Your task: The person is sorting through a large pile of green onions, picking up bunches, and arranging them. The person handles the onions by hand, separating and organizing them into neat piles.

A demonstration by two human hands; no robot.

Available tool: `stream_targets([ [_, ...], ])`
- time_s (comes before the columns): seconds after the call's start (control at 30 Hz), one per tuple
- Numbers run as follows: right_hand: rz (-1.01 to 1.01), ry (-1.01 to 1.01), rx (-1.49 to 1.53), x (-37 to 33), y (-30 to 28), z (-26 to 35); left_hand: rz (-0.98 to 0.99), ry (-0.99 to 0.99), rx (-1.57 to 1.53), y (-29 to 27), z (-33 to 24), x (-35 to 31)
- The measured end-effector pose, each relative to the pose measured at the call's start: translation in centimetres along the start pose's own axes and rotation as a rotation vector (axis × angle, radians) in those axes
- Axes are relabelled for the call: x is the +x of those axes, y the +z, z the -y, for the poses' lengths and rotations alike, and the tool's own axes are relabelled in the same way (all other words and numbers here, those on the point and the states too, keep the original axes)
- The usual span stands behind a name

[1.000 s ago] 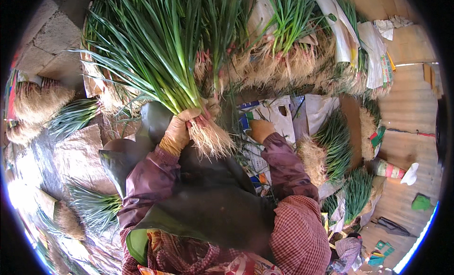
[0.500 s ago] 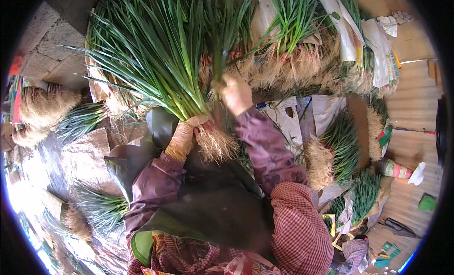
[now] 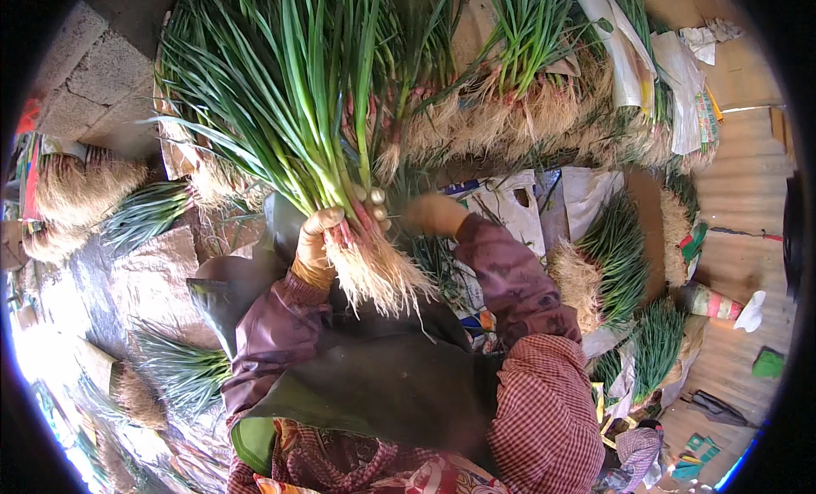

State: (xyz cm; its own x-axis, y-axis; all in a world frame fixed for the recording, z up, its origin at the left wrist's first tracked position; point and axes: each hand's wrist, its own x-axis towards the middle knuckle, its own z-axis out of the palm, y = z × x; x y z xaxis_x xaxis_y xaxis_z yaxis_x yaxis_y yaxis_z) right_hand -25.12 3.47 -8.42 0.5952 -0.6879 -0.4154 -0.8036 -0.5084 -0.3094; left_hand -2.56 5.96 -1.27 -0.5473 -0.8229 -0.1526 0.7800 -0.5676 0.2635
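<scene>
A large bunch of green onions (image 3: 319, 146) is gripped in my gloved left hand (image 3: 314, 235). My thumb lies across the front of the stalks, and the fingertips curl round their far side. Long green leaves fan up and to the left, while pale roots (image 3: 374, 269) hang below the fist over my dark apron (image 3: 374, 358). To the right of the bunch, apart from it, is my right hand (image 3: 435, 215). Motion smears its fingers, so their shape is hidden.
Upright bundles of green onions (image 3: 535, 61) line the back, roots toward me. Another bundle (image 3: 620, 265) lies at the right beside white sacks (image 3: 510, 209). More onions (image 3: 183, 371) lie at the left. Corrugated sheeting (image 3: 739, 231) stands far right. Another person (image 3: 637, 451) is at the lower right.
My right hand has come down and nearer from the leaves at the back, ending right of the bunch. The held bunch has tipped more upright, and my left fingertips now show round it.
</scene>
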Motion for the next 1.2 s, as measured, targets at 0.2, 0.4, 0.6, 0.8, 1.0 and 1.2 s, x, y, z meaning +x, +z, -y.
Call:
stream_targets([
  [0.2, -0.302, -0.209, 1.411, 1.7, -5.4, 1.9, 0.039, -0.033, 0.011, -0.9, 0.6, 1.0],
  [0.4, -0.559, 0.1, 1.633, 3.6, -7.1, 4.9, -0.046, -0.028, 0.006, -0.3, -0.2, 0.1],
  [0.6, -0.519, 0.322, 0.1, 0.2, 3.2, -2.2, 0.216, -0.004, -0.09, 1.6, -1.2, -1.3],
  [0.8, -0.703, 0.343, 0.429, 1.7, -1.5, -2.2, 0.052, 0.08, -0.015, 1.6, -1.3, -0.3],
  [1.0, -0.698, 0.616, 0.929, 10.1, -2.9, -6.7, 0.039, -0.107, 0.004, -0.1, -0.1, 1.7],
  [1.2, -0.931, 0.2, 0.331, 2.5, -3.0, 2.1, -0.284, -0.021, 0.359, -0.1, 0.5, 1.8],
])
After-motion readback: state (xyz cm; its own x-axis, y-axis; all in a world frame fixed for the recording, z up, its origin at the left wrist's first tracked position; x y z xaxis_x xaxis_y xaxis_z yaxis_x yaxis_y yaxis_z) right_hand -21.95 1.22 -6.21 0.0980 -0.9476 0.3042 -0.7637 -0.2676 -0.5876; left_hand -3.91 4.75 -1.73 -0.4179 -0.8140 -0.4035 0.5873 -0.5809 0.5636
